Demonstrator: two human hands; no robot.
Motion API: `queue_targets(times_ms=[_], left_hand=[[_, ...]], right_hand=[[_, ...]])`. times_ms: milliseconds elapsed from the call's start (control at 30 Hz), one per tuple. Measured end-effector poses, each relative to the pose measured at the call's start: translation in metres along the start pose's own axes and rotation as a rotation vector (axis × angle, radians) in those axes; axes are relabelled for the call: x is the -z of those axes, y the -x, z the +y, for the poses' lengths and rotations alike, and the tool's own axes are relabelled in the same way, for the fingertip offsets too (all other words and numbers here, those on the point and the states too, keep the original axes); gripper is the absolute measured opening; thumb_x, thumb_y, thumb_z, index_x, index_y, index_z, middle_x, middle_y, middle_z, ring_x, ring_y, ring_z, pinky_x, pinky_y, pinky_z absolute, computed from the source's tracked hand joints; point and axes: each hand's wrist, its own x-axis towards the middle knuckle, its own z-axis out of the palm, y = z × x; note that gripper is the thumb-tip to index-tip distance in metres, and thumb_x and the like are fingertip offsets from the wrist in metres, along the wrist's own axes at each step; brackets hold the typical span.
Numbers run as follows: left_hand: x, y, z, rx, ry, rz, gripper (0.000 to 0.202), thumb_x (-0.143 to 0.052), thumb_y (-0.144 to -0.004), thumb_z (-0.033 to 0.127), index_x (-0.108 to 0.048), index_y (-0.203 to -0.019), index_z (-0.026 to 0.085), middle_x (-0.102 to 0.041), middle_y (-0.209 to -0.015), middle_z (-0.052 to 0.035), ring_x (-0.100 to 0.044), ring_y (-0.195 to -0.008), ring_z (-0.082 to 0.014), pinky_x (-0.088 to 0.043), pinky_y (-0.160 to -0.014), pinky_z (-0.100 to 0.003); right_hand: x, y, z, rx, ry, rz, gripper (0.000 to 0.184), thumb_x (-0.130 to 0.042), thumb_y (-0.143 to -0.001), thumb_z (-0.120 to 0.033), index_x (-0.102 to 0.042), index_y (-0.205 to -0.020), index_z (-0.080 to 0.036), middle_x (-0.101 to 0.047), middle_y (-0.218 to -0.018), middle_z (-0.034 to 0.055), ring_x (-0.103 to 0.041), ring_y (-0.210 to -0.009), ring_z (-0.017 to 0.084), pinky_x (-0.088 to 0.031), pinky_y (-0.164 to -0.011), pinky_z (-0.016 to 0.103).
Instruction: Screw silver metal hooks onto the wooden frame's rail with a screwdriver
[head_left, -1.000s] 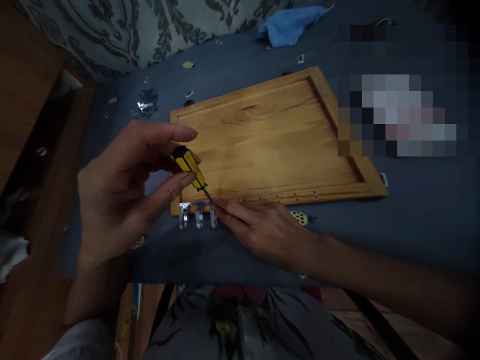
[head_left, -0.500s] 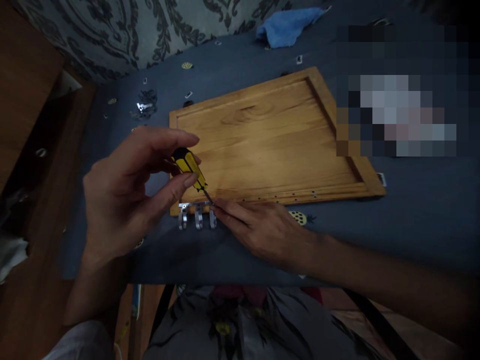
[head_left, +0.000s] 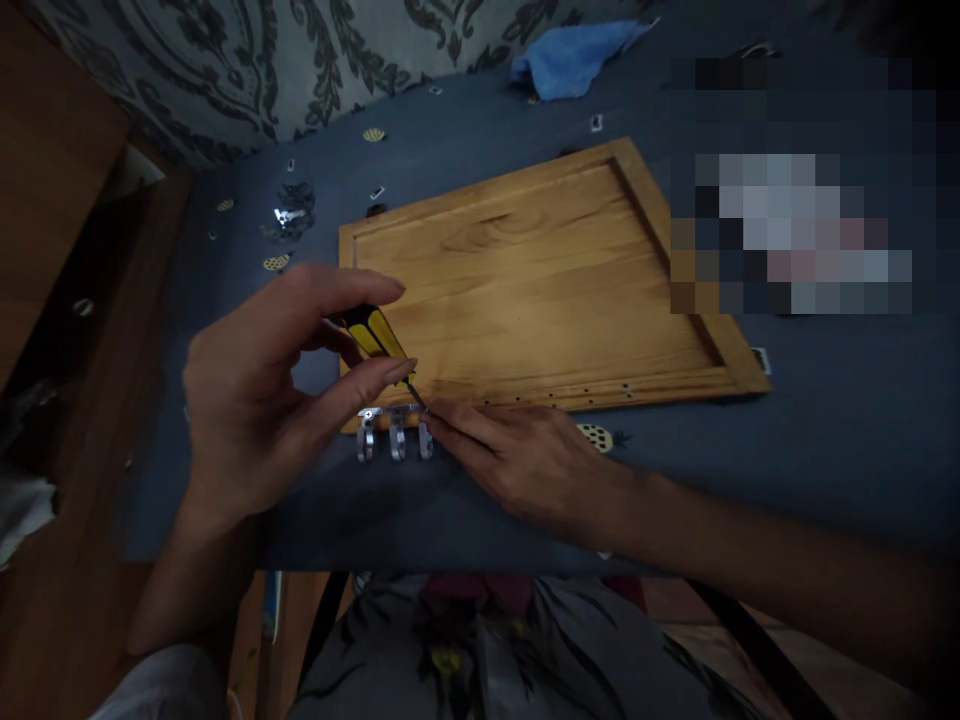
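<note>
Between the thumb and fingers of my left hand [head_left: 262, 390] is a yellow and black screwdriver [head_left: 380, 335], tilted with its shaft pointing down to the right. Its tip meets a shiny metal hook rail [head_left: 397, 432] on the near left edge of a framed wooden board [head_left: 510, 290]. Several curved hooks hang from the rail toward me, and a cross-head screw shows at its left end. My right hand [head_left: 532, 455] pinches the rail's right part beside the screwdriver tip. Those fingertips cover that end, so the screw there is hidden.
Small metal pieces [head_left: 289, 215] lie on the dark blue patterned cloth [head_left: 450, 510], left of the board. At the back is a blue rag [head_left: 577, 60]. A blurred-out patch covers the right side. Wooden furniture [head_left: 60, 200] stands at the left.
My left hand has shifted slightly right and down, its grip on the screwdriver handle changed a little as the handle turned. My right hand stays in place.
</note>
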Motion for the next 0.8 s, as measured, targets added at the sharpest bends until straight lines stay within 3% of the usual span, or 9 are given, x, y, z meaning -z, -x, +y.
queue_targets(times_ms=[67, 233, 467, 633, 800], left_hand=[[-0.0009, 0.0004, 0.0001, -0.013, -0.034, 0.021, 0.054, -0.082, -0.079, 0.015, -0.067, -0.124, 0.041, -0.073, -0.103, 0.0057, -0.072, -0.081, -0.0159, -0.063, -0.066, -0.031], [0.0024, -0.0015, 0.0012, 0.048, 0.106, -0.029, 0.052, -0.079, -0.081, 0.012, -0.067, -0.124, 0.040, -0.071, -0.109, 0.0041, -0.072, -0.095, -0.0176, -0.067, -0.075, -0.031], [0.0007, 0.0009, -0.0021, 0.003, -0.041, -0.007, 0.055, -0.081, -0.080, 0.018, -0.065, -0.127, 0.043, -0.073, -0.106, 0.0059, -0.072, -0.084, -0.0157, -0.063, -0.069, -0.030], [0.0026, 0.0001, 0.0006, 0.032, 0.084, -0.045, 0.055, -0.077, -0.082, 0.012, -0.065, -0.127, 0.042, -0.071, -0.108, 0.0045, -0.072, -0.094, -0.0179, -0.066, -0.076, -0.031], [-0.0007, 0.0000, -0.0005, 0.037, 0.033, -0.025, 0.051, -0.081, -0.080, 0.018, -0.067, -0.124, 0.040, -0.073, -0.106, 0.0028, -0.073, -0.086, -0.0183, -0.065, -0.070, -0.031]], right_hand=[[0.0001, 0.0000, -0.0003, 0.001, 0.009, 0.003, 0.033, -0.053, -0.095, -0.008, -0.065, -0.126, -0.011, -0.070, -0.128, 0.0106, -0.073, -0.083, 0.019, -0.057, -0.062, 0.030], [0.0022, -0.0002, -0.0004, -0.001, 0.008, -0.011, 0.033, -0.049, -0.097, -0.008, -0.066, -0.126, -0.012, -0.072, -0.124, 0.0085, -0.073, -0.083, 0.018, -0.057, -0.062, 0.030], [0.0032, -0.0006, 0.0002, 0.011, 0.001, -0.012, 0.036, -0.051, -0.094, -0.006, -0.065, -0.127, -0.010, -0.070, -0.129, 0.0111, -0.072, -0.084, 0.019, -0.058, -0.063, 0.032], [0.0025, -0.0002, -0.0001, 0.005, 0.007, -0.034, 0.037, -0.049, -0.095, -0.007, -0.064, -0.129, -0.012, -0.069, -0.129, 0.0118, -0.072, -0.084, 0.019, -0.059, -0.064, 0.031], [0.0019, -0.0005, -0.0006, -0.006, 0.006, -0.044, 0.038, -0.051, -0.094, -0.007, -0.064, -0.130, -0.012, -0.069, -0.129, 0.0121, -0.072, -0.084, 0.018, -0.058, -0.064, 0.030]])
